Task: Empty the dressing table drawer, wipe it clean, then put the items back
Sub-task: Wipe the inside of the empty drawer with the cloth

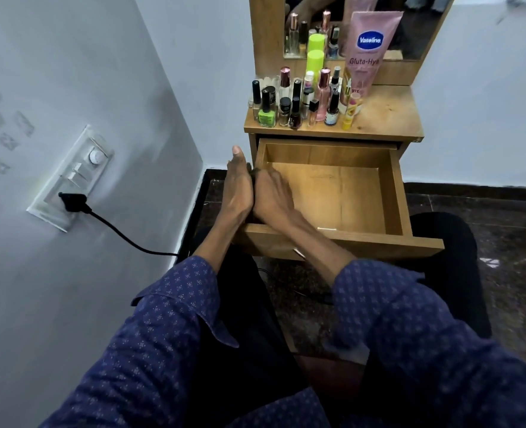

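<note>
**A:** What is seen at the fingers?

**B:** The two hands are pressed together at the left wall of the drawer, left of centre in the frame. A small dark thing, perhaps a cloth, is glimpsed between them. The left hand is held outside the wall, thumb raised; the right hand is laid inside, fingers curled toward the dark thing. Whether either hand truly grips it cannot be told, since the fingertips are hidden.

**A:** And how would it be expected to handle?

**B:** If it is a cloth, it would be judged soft and light, easily bunched, best pinched in a wad so a flat face is kept for wiping. The drawer itself is judged stiff and fairly light; it would be steadied by its front panel or side wall.

**A:** How does the drawer look?

**B:** It is pulled well out beneath the table top, at centre frame. Light wood is shown, with a bare floor marked by faint smudges and seams. A thin pale sliver is seen near the front wall; its nature cannot be made out.

**A:** And the items?

**B:** They are crowded on the top at upper centre: nail polish bottles, among them a green one, with a pink Vaseline tube leaned against the mirror. These would be judged small, hard, slippery and easily toppled, so each is better taken by the body than the cap.
</note>
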Demonstrator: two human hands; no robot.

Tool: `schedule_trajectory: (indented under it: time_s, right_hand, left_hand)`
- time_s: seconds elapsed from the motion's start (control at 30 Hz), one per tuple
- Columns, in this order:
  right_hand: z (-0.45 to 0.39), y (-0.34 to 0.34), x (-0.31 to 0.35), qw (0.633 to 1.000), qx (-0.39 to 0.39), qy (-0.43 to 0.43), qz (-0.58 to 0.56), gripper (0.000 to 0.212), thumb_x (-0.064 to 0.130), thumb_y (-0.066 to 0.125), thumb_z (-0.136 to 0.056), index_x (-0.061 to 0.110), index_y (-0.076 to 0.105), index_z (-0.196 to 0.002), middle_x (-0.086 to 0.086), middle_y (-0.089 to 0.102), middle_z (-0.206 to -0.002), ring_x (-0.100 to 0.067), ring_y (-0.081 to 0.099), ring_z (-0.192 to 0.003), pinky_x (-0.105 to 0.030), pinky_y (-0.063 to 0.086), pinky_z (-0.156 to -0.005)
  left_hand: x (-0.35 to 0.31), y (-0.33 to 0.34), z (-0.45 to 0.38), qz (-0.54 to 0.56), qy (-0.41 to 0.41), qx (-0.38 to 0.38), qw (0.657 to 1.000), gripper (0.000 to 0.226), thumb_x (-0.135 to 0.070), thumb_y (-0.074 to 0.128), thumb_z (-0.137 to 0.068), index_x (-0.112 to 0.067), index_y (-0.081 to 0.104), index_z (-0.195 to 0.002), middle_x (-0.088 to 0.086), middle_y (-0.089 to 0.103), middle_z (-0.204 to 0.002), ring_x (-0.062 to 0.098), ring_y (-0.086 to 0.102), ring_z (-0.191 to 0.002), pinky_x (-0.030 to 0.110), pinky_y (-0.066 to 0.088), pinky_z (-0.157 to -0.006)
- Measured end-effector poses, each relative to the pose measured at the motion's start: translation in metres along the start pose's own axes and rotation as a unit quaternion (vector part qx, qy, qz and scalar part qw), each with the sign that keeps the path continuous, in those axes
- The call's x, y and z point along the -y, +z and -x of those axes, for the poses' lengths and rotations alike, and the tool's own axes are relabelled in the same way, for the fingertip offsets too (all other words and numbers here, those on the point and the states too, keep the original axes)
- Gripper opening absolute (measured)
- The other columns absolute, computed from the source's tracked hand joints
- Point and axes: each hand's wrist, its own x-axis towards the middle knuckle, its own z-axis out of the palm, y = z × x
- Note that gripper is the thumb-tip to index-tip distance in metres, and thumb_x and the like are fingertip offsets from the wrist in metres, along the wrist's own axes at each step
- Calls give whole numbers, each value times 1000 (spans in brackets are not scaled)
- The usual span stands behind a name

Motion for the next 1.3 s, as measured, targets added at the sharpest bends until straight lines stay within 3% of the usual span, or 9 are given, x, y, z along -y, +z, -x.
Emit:
schedule_trajectory:
  time_s: [0.1,0.23,0.4,0.5,0.57,0.67,0.8,1.03,1.3]
  right_hand:
    - [-33,-7,-6,997,-12,26,-65,27,13,46,-109,7,71,-100,-9,68,-87,-23,65,-70,-42,60,-65]
    - [-74,-18,-25,992,29,72,-99,21,10,58,-94,19,77,-96,-15,78,-101,-38,73,-96,-51,60,-87]
    - [-58,-38,-53,973,86,105,-184,36,2,51,-97,13,76,-121,-3,74,-108,-23,70,-105,-37,60,-93]
    - [-54,-41,-62,973,190,81,-101,23,-1,48,-99,7,69,-104,-7,68,-99,-24,69,-96,-24,53,-70]
    - [-51,-42,-58,971,234,36,-20,21,-4,52,-96,7,63,-110,-11,66,-110,-29,65,-108,-29,51,-82]
    - [-47,-34,-61,952,288,-48,96,56,-3,60,-90,-1,46,-144,-18,60,-132,-35,60,-121,-38,52,-101]
    - [-26,-61,-69,874,455,-64,158,23,-4,57,-93,9,67,-110,-13,70,-98,-35,66,-83,-31,56,-63]
    - [-30,-123,-90,967,221,-2,126,41,14,73,-93,24,69,-133,-1,62,-128,-19,58,-111,-33,52,-88]
    - [-20,-109,-94,992,117,-7,52,38,22,75,-95,24,69,-132,1,74,-102,-12,70,-82,-25,51,-64]
  left_hand:
    - [7,2,-6,-29,42,7,999,102,-94,12,-88,-25,56,-149,5,56,-154,18,48,-147,50,34,-125]
    - [-7,6,8,-125,91,1,988,86,-72,9,-103,-17,26,-167,5,23,-174,15,16,-162,45,13,-133]
    - [5,7,-1,-163,110,14,980,95,-83,9,-98,-19,34,-163,4,35,-169,18,28,-158,50,23,-130]
    - [2,11,3,-214,97,53,971,75,-64,24,-106,-18,30,-165,6,33,-170,22,30,-157,50,24,-129]
    - [3,14,2,-270,121,73,952,65,-42,37,-110,-14,24,-167,10,28,-172,26,26,-158,49,20,-131]
    - [6,15,1,-339,160,101,921,65,-17,43,-110,-6,15,-167,12,11,-176,25,7,-163,36,8,-132]
    - [9,15,2,-389,163,126,898,70,-13,45,-107,-3,10,-167,12,2,-177,25,1,-163,39,9,-133]
    - [7,17,5,-410,163,112,891,69,-17,45,-109,-3,10,-167,10,2,-177,23,2,-163,38,9,-132]
    - [6,17,6,-419,167,109,886,68,-20,45,-109,-3,13,-167,11,4,-177,27,9,-163,40,14,-132]
